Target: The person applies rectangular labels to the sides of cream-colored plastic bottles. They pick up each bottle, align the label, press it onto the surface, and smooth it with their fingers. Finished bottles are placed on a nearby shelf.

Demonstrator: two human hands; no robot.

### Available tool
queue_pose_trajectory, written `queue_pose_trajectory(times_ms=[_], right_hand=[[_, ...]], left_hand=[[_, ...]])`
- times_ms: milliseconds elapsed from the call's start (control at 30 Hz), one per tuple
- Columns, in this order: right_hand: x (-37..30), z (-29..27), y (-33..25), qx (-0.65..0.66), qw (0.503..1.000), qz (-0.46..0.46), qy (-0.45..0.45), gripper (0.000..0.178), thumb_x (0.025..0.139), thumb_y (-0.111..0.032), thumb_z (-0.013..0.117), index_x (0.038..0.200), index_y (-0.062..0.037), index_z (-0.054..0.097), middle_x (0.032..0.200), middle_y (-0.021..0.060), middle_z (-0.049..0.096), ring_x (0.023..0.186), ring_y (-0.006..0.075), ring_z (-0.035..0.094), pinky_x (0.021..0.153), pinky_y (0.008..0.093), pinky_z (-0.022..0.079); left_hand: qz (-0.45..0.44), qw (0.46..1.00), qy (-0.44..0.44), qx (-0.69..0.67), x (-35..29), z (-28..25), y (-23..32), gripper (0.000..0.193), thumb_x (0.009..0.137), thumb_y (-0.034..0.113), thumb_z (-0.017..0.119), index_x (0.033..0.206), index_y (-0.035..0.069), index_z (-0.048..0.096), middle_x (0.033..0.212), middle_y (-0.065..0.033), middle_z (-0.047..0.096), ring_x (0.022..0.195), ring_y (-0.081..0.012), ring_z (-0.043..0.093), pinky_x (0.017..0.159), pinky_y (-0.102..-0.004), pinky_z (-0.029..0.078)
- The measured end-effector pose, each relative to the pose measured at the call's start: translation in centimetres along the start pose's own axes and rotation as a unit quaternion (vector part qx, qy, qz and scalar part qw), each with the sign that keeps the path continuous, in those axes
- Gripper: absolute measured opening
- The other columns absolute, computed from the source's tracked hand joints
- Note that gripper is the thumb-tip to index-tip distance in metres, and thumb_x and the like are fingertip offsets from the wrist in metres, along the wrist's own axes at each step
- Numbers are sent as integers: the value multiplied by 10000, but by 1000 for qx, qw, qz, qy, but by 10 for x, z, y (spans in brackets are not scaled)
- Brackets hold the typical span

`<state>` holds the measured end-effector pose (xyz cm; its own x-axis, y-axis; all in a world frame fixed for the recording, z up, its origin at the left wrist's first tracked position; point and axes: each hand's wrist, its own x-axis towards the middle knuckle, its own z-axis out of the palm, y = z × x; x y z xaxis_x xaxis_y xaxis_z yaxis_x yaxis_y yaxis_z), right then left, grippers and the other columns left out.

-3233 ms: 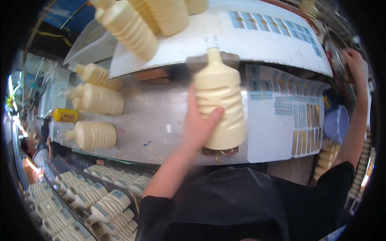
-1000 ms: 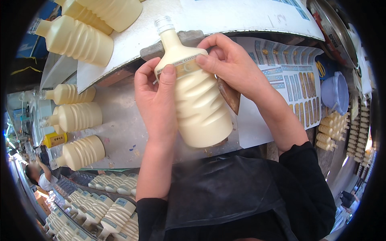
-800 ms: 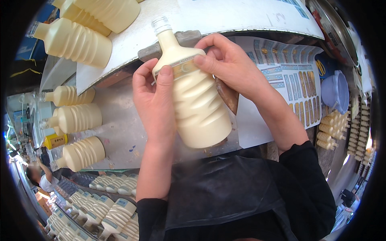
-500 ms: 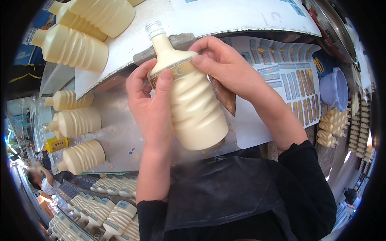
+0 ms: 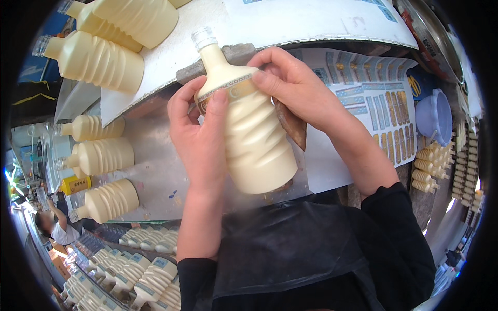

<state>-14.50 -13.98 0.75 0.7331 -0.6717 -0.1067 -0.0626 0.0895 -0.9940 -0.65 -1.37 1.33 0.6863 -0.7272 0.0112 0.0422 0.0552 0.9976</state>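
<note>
A cream plastic-looking bottle (image 5: 259, 145) with wavy ridges and a clear threaded neck lies in front of me, its neck pointing away and slightly left. Around its shoulder runs a gold label band (image 5: 231, 89) with a grey upper edge. My left hand (image 5: 199, 122) is closed at the band's left side, thumb on its face and fingers curled behind. At the right end, my right hand (image 5: 293, 85) pinches the band with its thumb pressed down. A brown wedge-shaped piece (image 5: 291, 124) sticks out beneath the right hand; whether the palm grips it is hidden.
A grey block (image 5: 238, 53) sits behind the bottle's neck. Similar bottles (image 5: 106, 150) stand at the left. On the right lies a white sheet (image 5: 324, 160) with rows of gold and blue labels, beside a lilac bucket (image 5: 433, 116). Crates of bottles and another person are lower left.
Both hands and the bottle keep nearly the same pose, with the whole view shifted slightly. The person in the lower left background has moved an arm.
</note>
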Motion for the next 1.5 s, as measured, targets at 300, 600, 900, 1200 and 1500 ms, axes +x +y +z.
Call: queue_pose_trajectory(times_ms=[300,600,900,1200,1500], right_hand=[[-6,12,-13,-197,977,-41,70,477,923,-406,740,1138,-4,598,766,62,614,696,141,576,638,318,463],[2,3,6,-25,998,-41,28,335,986,-290,699,1161,-20,608,784,15,626,704,93,581,647,273,476],[0,2,-1,-6,1000,-1,0,265,1038,-256,637,1202,-55,581,954,-3,641,871,46,586,768,221,487],[0,3,2,-5,1000,-4,9,312,1034,-308,628,1186,-37,597,906,11,647,795,63,575,692,231,470],[-3,-9,-3,60,997,34,-27,296,1072,-253,554,1277,-46,605,920,-17,594,779,18,556,665,176,464]], left_hand=[[4,1000,2,6,0,1,1,427,940,194,772,1276,2,593,1257,-90,578,1017,-148,609,851,-287,531],[3,1000,2,4,1,1,-1,439,937,203,779,1276,-4,592,1269,-90,561,1021,-150,609,853,-291,536],[2,1000,-1,-14,0,1,-2,441,937,205,781,1275,-5,591,1271,-93,560,1027,-150,610,861,-290,540],[4,1000,1,-9,1,1,-4,449,934,207,785,1280,-3,590,1272,-91,563,1035,-151,611,866,-292,537],[9,1000,9,8,0,1,-3,457,937,214,784,1285,-5,585,1246,-96,598,1041,-154,612,881,-298,531]])
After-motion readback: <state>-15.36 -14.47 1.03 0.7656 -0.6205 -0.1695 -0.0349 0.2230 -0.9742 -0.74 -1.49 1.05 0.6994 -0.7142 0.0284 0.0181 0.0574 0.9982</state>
